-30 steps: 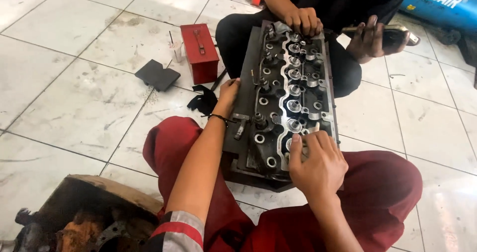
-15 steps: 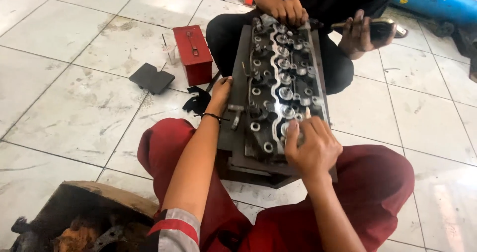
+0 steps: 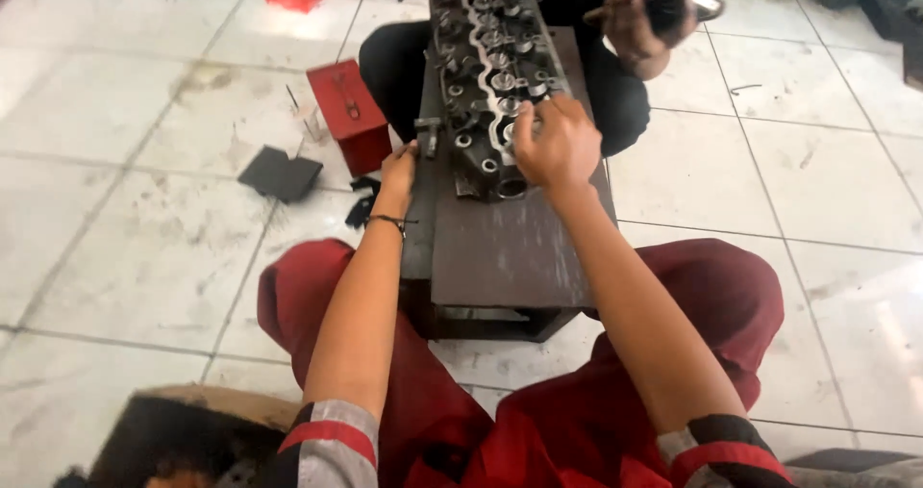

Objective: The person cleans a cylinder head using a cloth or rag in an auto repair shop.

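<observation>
Two hands work on a grey metal engine cylinder head (image 3: 486,75) lying on a dark, low metal stand (image 3: 505,248).
The right hand (image 3: 556,145) curls closed over the head's near end, fingers pressing among the valve springs; whatever it grips is hidden. The left hand (image 3: 398,173) rests fairly open against the stand's left edge, seemingly steadying it. A co-worker's hand (image 3: 635,22) holds a phone (image 3: 673,5). A red metal box (image 3: 348,113) sits on the tiled floor (image 3: 144,209).

Cylinder head (image 3: 486,75) now farther along stand (image 3: 505,248)
</observation>
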